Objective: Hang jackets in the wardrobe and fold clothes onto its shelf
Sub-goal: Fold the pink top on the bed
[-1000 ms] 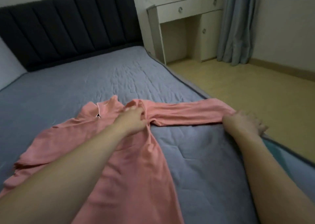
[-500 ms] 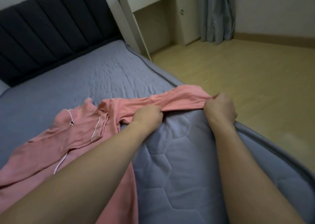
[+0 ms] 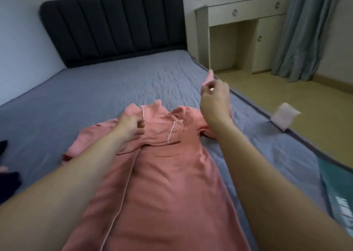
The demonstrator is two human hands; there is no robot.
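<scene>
A pink pyjama shirt point(image 3: 162, 174) with white piping lies front up and lengthways on the grey-blue bed point(image 3: 95, 90), its collar toward the headboard. My left hand point(image 3: 131, 125) rests on the shirt's chest by the collar, fingers curled into the fabric. My right hand point(image 3: 214, 100) is raised above the shirt's right shoulder and pinches the end of the pink sleeve point(image 3: 208, 78), which sticks up above the fingers. The sleeve's lower run is hidden behind my wrist.
A dark padded headboard point(image 3: 114, 25) stands at the far end. A cream desk with drawers point(image 3: 244, 35) and a blue-grey curtain point(image 3: 301, 31) are at the right, past the wooden floor point(image 3: 286, 101). A white tag point(image 3: 284, 115) sits at the bed's right edge. Dark clothing point(image 3: 7, 182) lies far left.
The sleeve lay stretched out to the right; my right hand has lifted its end up and inward over the shoulder. My left hand moved from the sleeve to the chest by the collar.
</scene>
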